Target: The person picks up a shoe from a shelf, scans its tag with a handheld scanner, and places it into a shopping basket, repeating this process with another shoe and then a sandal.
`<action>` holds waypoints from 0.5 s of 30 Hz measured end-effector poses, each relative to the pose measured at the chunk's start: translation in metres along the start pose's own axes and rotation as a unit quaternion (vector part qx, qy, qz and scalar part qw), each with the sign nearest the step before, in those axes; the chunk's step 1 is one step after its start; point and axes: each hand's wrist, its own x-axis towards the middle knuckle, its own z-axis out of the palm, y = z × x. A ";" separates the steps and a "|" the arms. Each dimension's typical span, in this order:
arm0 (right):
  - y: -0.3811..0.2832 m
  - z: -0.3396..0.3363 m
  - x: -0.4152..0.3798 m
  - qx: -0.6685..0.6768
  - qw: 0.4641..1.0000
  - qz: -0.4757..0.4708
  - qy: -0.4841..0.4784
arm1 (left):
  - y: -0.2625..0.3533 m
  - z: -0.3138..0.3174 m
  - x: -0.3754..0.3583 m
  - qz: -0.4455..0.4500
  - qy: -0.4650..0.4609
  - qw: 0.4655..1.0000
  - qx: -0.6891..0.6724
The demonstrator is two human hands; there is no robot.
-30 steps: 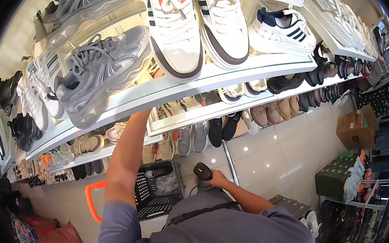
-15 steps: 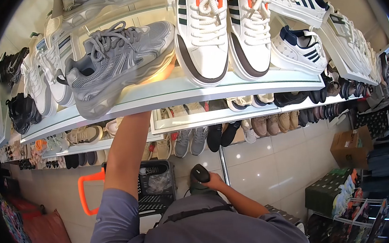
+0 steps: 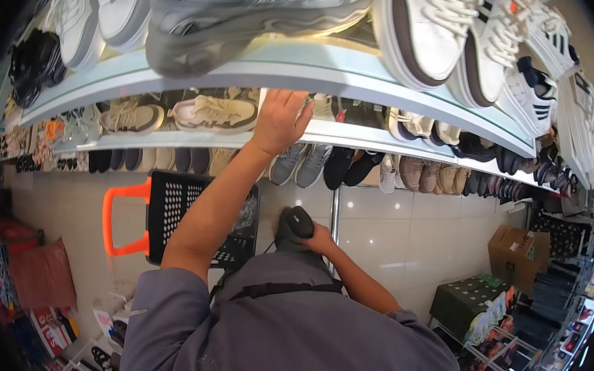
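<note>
My left hand [image 3: 281,122] is raised to the front of the shoe shelves, just below the upper glass shelf [image 3: 231,75]. Its fingers are curled, with the thumb close to them; whatever lies between them is too small to make out. Beside it on the shelf underneath is a beige sneaker [image 3: 218,113]. Low in front of my body, my right hand [image 3: 320,241] is closed around a black barcode scanner [image 3: 297,222]. Above my left hand, a grey sneaker [image 3: 260,8] and a white sneaker with a dark toe edge [image 3: 424,26] stand on the upper shelf.
A black shopping basket [image 3: 172,207] with an orange handle [image 3: 108,223] stands at my left. Below the shelves runs a row of shoes, including grey sneakers [image 3: 309,164]. On the right are a cardboard box [image 3: 520,254] and a dark green patterned box [image 3: 466,305].
My left hand has come down from behind the grey sneaker to the shelf's front edge. The view has shifted, while my right hand keeps hold of the barcode scanner.
</note>
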 end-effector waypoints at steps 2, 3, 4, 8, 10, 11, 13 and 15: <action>0.000 0.008 0.002 0.005 1.000 -0.025 -0.011 | 0.003 -0.015 -0.074 -0.062 -0.025 0.996 -0.060; -0.001 0.015 0.004 0.013 0.999 -0.027 -0.017 | 0.002 -0.021 -0.127 -0.122 -0.063 0.988 -0.072; -0.004 0.020 0.003 0.016 0.999 -0.020 -0.025 | -0.001 -0.027 -0.184 -0.185 -0.138 0.971 -0.060; -0.021 0.051 0.007 -0.001 0.998 -0.036 -0.047 | -0.012 -0.078 -0.395 -0.406 -0.346 0.843 -0.072; -0.041 0.069 0.009 -0.042 0.995 -0.012 -0.084 | -0.016 -0.110 -0.458 -0.455 -0.365 0.808 -0.087; -0.053 0.080 0.010 -0.072 0.992 0.005 -0.107 | -0.022 -0.124 -0.483 -0.496 -0.371 0.782 -0.064; -0.066 0.111 0.012 -0.086 0.990 0.012 -0.115 | -0.034 -0.141 -0.519 -0.545 -0.382 0.745 -0.052; -0.073 0.147 0.010 -0.027 0.995 0.037 -0.094 | -0.055 -0.155 -0.547 -0.540 -0.364 0.759 -0.005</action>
